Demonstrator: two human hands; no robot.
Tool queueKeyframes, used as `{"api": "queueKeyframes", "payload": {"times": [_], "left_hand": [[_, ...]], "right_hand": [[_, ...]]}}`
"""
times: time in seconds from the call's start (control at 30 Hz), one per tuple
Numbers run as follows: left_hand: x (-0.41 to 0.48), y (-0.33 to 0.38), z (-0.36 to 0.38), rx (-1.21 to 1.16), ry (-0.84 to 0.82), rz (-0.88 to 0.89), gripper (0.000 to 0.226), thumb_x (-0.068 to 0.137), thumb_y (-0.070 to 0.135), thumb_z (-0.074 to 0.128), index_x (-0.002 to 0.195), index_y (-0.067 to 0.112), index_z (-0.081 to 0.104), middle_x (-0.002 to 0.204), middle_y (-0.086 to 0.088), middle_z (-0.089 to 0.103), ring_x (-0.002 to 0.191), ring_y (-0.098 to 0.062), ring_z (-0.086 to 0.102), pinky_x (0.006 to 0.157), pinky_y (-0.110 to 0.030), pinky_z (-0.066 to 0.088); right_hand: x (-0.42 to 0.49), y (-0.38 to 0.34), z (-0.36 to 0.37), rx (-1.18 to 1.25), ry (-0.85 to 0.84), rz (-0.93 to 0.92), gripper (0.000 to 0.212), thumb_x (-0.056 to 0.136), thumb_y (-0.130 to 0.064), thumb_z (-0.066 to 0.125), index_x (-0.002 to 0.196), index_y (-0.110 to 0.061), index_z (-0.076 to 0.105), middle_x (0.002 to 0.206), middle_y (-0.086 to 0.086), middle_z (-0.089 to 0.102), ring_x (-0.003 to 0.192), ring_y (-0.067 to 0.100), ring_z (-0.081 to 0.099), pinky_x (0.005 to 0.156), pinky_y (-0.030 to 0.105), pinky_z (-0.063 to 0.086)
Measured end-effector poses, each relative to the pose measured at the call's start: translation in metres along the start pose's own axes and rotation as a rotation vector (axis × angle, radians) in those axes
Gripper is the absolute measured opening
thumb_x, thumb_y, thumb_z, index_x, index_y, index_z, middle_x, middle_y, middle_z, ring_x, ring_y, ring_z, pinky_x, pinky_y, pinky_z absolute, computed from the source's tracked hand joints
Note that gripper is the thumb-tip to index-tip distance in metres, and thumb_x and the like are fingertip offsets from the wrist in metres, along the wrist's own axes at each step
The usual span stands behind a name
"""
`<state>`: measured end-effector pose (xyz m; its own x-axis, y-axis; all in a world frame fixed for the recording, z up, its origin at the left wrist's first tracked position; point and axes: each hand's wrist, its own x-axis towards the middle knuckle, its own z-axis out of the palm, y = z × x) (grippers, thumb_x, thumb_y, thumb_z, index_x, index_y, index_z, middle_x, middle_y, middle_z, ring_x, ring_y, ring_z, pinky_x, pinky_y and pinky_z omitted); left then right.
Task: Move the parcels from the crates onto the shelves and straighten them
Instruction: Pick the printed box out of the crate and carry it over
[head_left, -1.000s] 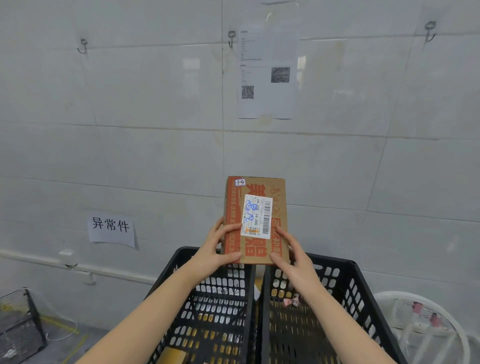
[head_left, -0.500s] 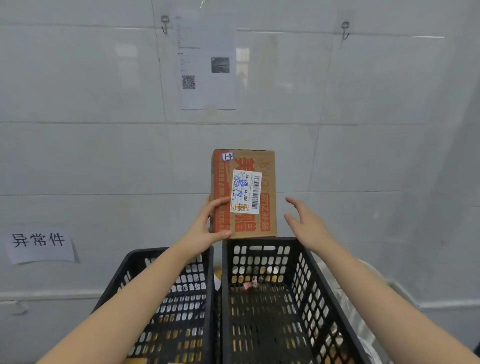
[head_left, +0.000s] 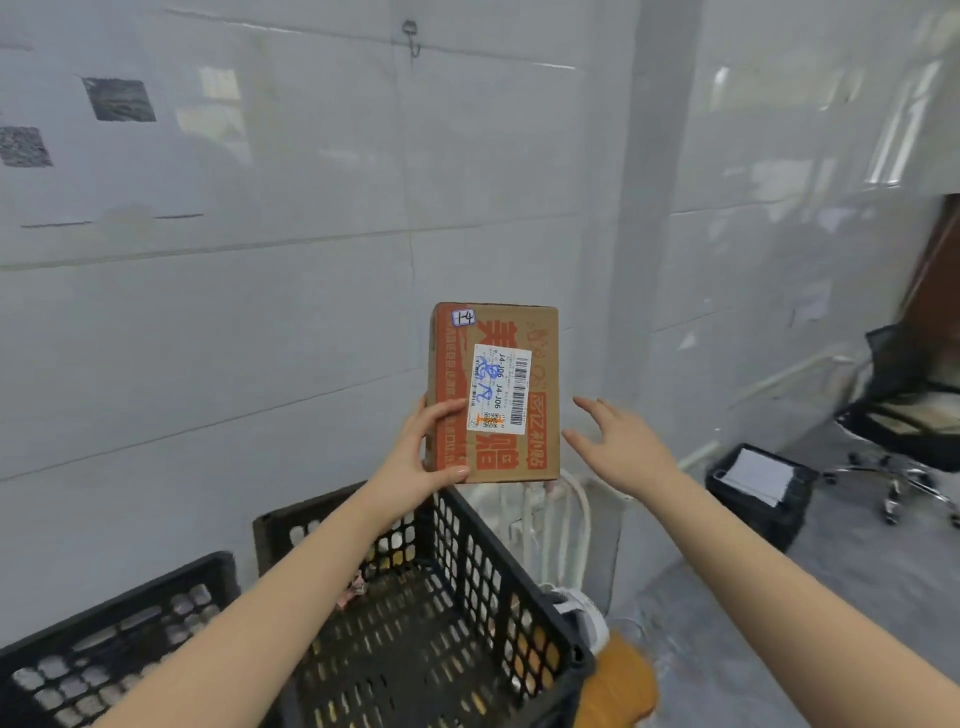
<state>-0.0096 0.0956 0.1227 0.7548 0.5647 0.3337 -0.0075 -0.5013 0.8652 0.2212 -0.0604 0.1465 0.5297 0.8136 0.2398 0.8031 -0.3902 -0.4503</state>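
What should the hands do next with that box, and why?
Probably bring the right hand onto the right edge of the cardboard parcel. Only the left hand grips it, low on its left side, above the black crate; the right hand is open beside it, not touching.

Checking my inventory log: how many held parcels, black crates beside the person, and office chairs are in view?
Parcel, in the grip of the left hand: 1
Black crates, left crate and right crate: 2
Office chair: 1
Total: 4
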Motion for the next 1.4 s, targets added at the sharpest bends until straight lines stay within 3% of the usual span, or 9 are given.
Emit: {"api": "queueKeyframes", "payload": {"times": [0.1, 0.17, 0.27, 0.4, 0.63, 0.8, 1.03, 1.23, 1.4], "left_hand": [[0.050, 0.005, 0.062, -0.032, -0.097, 0.052, 0.072, 0.084, 0.016, 0.078, 0.133, 0.056, 0.043, 0.154, 0.013, 0.027, 0.139, -0.009, 0.036, 0.107, -0.037, 0.048], [0.084, 0.012, 0.111, -0.089, -0.155, 0.087, 0.071, 0.085, 0.014, 0.077, 0.133, 0.056, 0.044, 0.155, 0.012, 0.027, 0.138, -0.009, 0.038, 0.099, -0.028, 0.053], [0.132, 0.027, 0.195, -0.182, -0.258, 0.152, 0.070, 0.085, 0.012, 0.077, 0.135, 0.050, 0.045, 0.152, 0.014, 0.029, 0.134, 0.000, 0.041, 0.091, -0.020, 0.053], [0.189, 0.060, 0.318, -0.280, -0.442, 0.222, 0.070, 0.085, 0.014, 0.078, 0.137, 0.046, 0.044, 0.151, 0.013, 0.032, 0.130, 0.003, 0.044, 0.089, -0.022, 0.055], [0.237, 0.135, 0.527, -0.383, -0.800, 0.372, 0.073, 0.084, 0.015, 0.079, 0.137, 0.052, 0.043, 0.156, 0.009, 0.029, 0.136, -0.008, 0.043, 0.106, -0.036, 0.049], [0.230, 0.199, 0.651, -0.486, -1.036, 0.528, 0.072, 0.083, 0.015, 0.080, 0.139, 0.043, 0.045, 0.150, 0.014, 0.033, 0.137, -0.007, 0.041, 0.110, -0.045, 0.045], [0.182, 0.292, 0.777, -0.623, -1.384, 0.715, 0.074, 0.080, 0.026, 0.080, 0.139, 0.047, 0.042, 0.156, 0.009, 0.026, 0.142, -0.010, 0.035, 0.113, -0.047, 0.041], [0.106, 0.355, 0.826, -0.775, -1.604, 0.853, 0.071, 0.084, 0.022, 0.077, 0.140, 0.045, 0.041, 0.152, 0.008, 0.030, 0.137, -0.013, 0.041, 0.110, -0.046, 0.045], [0.032, 0.398, 0.842, -0.906, -1.713, 0.829, 0.071, 0.086, 0.021, 0.076, 0.140, 0.048, 0.038, 0.151, 0.006, 0.031, 0.137, -0.012, 0.040, 0.110, -0.049, 0.045]], "right_hand": [[-0.006, 0.067, -0.031, -0.019, 0.045, 0.112, 0.059, 0.098, -0.051, 0.043, 0.151, -0.028, 0.031, 0.156, 0.003, 0.034, 0.144, 0.023, 0.028, 0.116, 0.035, 0.023], [-0.012, 0.117, -0.056, -0.042, 0.088, 0.180, 0.060, 0.098, -0.052, 0.043, 0.151, -0.029, 0.031, 0.156, 0.004, 0.035, 0.144, 0.023, 0.028, 0.118, 0.038, 0.023], [-0.025, 0.194, -0.100, -0.112, 0.178, 0.278, 0.060, 0.097, -0.052, 0.043, 0.151, -0.028, 0.032, 0.155, 0.004, 0.036, 0.144, 0.022, 0.028, 0.118, 0.041, 0.023], [-0.057, 0.287, -0.164, -0.185, 0.266, 0.420, 0.060, 0.097, -0.050, 0.044, 0.152, -0.028, 0.031, 0.155, 0.004, 0.036, 0.143, 0.022, 0.029, 0.116, 0.039, 0.027], [-0.161, 0.392, -0.259, -0.194, 0.487, 0.762, 0.062, 0.096, -0.051, 0.046, 0.152, -0.030, 0.030, 0.155, -0.003, 0.037, 0.142, 0.018, 0.033, 0.114, 0.038, 0.032], [-0.257, 0.410, -0.302, -0.256, 0.664, 1.035, 0.064, 0.095, -0.052, 0.048, 0.152, -0.031, 0.028, 0.155, -0.003, 0.037, 0.140, 0.019, 0.037, 0.111, 0.036, 0.033], [-0.368, 0.384, -0.334, -0.350, 0.839, 1.358, 0.070, 0.091, -0.059, 0.052, 0.152, -0.040, 0.024, 0.156, -0.008, 0.033, 0.141, 0.018, 0.036, 0.113, 0.040, 0.034], [-0.422, 0.344, -0.337, -0.473, 0.979, 1.582, 0.074, 0.090, -0.059, 0.054, 0.152, -0.036, 0.022, 0.153, -0.002, 0.040, 0.138, 0.022, 0.041, 0.107, 0.039, 0.038], [-0.452, 0.321, -0.347, -0.481, 1.242, 1.601, 0.080, 0.086, -0.049, 0.067, 0.152, -0.033, 0.023, 0.147, -0.004, 0.048, 0.130, 0.022, 0.051, 0.107, 0.040, 0.042]]}}
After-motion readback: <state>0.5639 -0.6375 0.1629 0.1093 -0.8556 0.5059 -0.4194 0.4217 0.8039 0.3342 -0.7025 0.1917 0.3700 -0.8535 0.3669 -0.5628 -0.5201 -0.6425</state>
